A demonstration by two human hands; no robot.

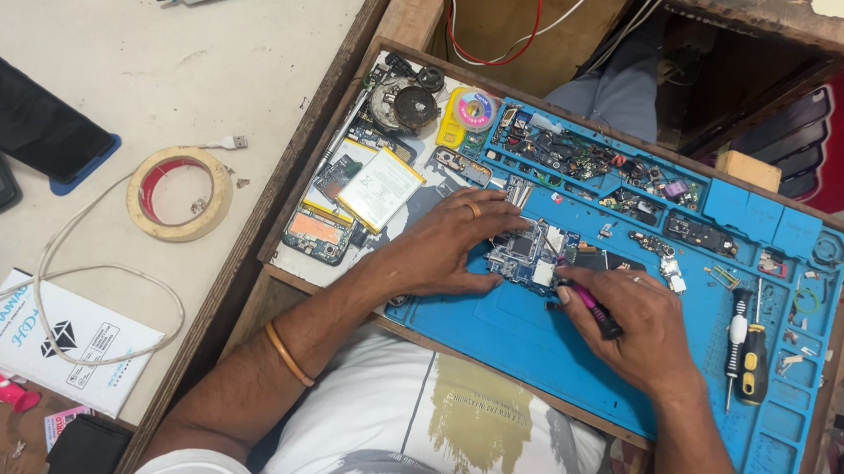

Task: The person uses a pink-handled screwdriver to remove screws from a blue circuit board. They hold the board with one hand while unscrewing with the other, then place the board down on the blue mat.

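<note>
head view: the left hand (pixel 447 244) lies flat, fingers (pixel 489 212) spread narrow, pinning a small circuit board (pixel 526 255) under their tips on the blue work mat (pixel 534 346). the right hand (pixel 631 319) has its fingers curled shut around a pink-handled tool (pixel 587 302), whose tip touches the board's near edge just beside the left fingertips.

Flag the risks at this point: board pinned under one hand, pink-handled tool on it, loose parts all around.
1. The right hand works the pink-handled tool at the circuit board; a slip could gouge it.
2. Only the left hand fingers pin the board, so it may skate on the blue mat.
3. Small loose parts lie close by and could get swept off.
</note>
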